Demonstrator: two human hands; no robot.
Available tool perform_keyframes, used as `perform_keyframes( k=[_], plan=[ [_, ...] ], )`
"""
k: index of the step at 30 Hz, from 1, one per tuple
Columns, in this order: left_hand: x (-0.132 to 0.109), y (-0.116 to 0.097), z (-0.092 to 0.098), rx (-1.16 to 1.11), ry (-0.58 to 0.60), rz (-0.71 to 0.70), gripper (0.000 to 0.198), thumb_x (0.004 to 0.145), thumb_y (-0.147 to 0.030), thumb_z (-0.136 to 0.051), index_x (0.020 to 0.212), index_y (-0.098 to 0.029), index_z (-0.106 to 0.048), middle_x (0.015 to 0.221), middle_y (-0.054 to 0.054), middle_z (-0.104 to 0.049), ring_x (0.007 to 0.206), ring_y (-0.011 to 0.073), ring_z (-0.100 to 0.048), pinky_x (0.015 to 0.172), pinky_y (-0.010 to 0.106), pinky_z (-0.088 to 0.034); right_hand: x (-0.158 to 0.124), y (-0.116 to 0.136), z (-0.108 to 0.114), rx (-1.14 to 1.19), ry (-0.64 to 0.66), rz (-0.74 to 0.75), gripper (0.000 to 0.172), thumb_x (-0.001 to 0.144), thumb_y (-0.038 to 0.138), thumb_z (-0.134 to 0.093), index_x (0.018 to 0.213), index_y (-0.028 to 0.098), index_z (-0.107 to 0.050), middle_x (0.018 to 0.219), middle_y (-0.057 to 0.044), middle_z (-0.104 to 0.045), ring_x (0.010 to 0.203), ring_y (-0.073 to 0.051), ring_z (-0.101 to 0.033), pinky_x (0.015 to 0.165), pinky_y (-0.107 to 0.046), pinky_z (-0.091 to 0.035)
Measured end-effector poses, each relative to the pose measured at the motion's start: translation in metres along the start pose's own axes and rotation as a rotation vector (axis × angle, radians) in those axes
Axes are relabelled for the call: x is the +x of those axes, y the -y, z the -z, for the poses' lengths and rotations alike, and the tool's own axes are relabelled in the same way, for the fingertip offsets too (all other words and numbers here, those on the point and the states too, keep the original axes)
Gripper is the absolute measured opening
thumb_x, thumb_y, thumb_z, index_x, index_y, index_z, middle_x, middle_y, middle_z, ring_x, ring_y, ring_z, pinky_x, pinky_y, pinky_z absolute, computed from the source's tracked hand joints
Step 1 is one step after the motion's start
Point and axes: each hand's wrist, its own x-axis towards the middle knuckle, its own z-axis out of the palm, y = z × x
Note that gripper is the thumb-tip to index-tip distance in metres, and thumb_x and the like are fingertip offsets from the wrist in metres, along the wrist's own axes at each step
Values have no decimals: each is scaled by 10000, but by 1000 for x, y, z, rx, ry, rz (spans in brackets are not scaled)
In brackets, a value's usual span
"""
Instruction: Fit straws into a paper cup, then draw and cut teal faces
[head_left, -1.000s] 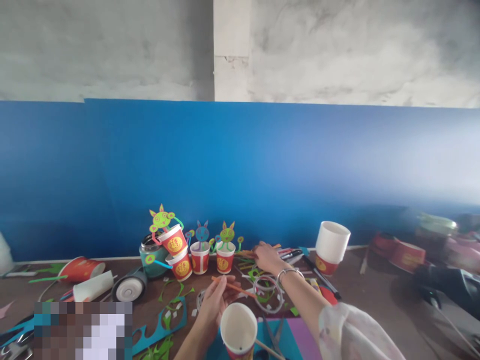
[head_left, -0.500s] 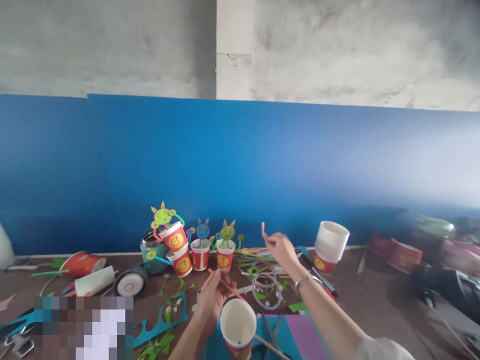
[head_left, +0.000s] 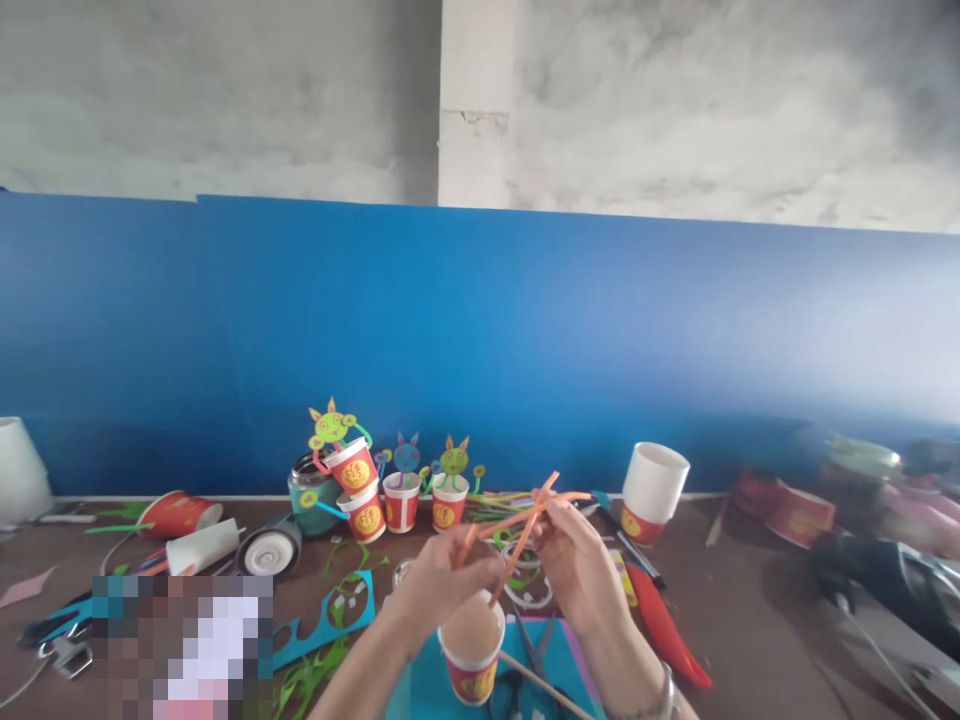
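Both of my hands are raised together above a red paper cup [head_left: 471,655] with a white inside that stands on blue and purple paper sheets. My left hand [head_left: 444,582] is closed, pinching thin orange paper strips [head_left: 525,522]. My right hand [head_left: 574,560] pinches the same crossed strips from the right; a metal bangle sits on its wrist. The strips cross in an X between the two hands. Scissors [head_left: 541,660] lie on the sheet just right of the cup.
Decorated red cups with paper animal heads [head_left: 401,490] stand at the blue wall. A stack of white cups [head_left: 651,490] is at the right, tipped cups [head_left: 180,515] and a tape roll [head_left: 268,550] at the left. Green and blue paper scraps litter the brown table [head_left: 750,620].
My right hand came back from the far pile with an orange strip and joined my left hand above the cup. The strips now cross between both hands. The camera shifted slightly.
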Motion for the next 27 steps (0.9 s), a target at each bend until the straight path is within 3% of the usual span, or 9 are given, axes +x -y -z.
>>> perform_keyframes(
  k=[3,6,9,11,14,17,21,27],
  plan=[
    [-2,1,-4,198,76,23,228,678,-361,-699,652,-135,-693,560,11,-628,545,133,-514,557,229,-347,-5,-4,-2,-61,34,-27,140,683,284,-748,715,184,-656,735,6,-652,628,-129,-589,562,-231,-499],
    [0,1,2,309,-8,-5,405,717,-438,-631,436,-155,-564,470,-16,-512,475,97,-395,502,224,-277,1,4,9,-107,-4,24,157,716,325,-719,756,192,-645,837,-23,-680,775,-175,-631,667,-275,-520],
    [3,1,10,318,-57,7,440,717,-493,-609,449,-155,-524,510,-18,-472,463,83,-323,470,229,-214,9,24,23,-169,-69,253,164,756,372,-657,786,215,-621,916,-37,-685,867,-211,-632,750,-342,-518],
    [3,1,14,337,-38,17,384,739,-486,-587,568,-142,-588,517,-35,-433,472,86,-314,473,229,-193,9,36,27,-464,-48,450,119,818,330,-581,846,231,-641,903,-34,-678,826,-202,-621,730,-346,-505],
    [2,1,15,443,23,-4,336,773,-436,-558,649,-129,-614,521,-64,-322,502,88,-276,485,233,-163,0,43,21,-1050,265,657,160,802,176,-554,846,227,-699,920,-59,-689,896,-221,-598,803,-362,-461],
    [-1,-1,14,537,34,-85,347,796,-388,-534,566,-132,-575,546,-64,-261,537,91,-235,494,242,-145,-13,37,10,-1392,563,637,240,767,89,-558,867,242,-713,901,-47,-705,885,-216,-573,779,-345,-447],
    [-5,-4,13,566,46,-127,324,791,-365,-535,609,-120,-644,537,-52,-331,556,97,-263,503,230,-174,-20,29,4,-1574,636,585,218,769,66,-567,757,239,-698,656,-11,-648,756,-197,-527,605,-279,-382],
    [-5,-3,13,576,20,-110,309,753,-339,-568,575,-109,-672,496,-56,-334,531,87,-257,492,222,-173,-21,25,6,-1460,669,595,183,802,85,-561,745,207,-685,638,-15,-608,717,-172,-512,586,-254,-363]
  ],
)
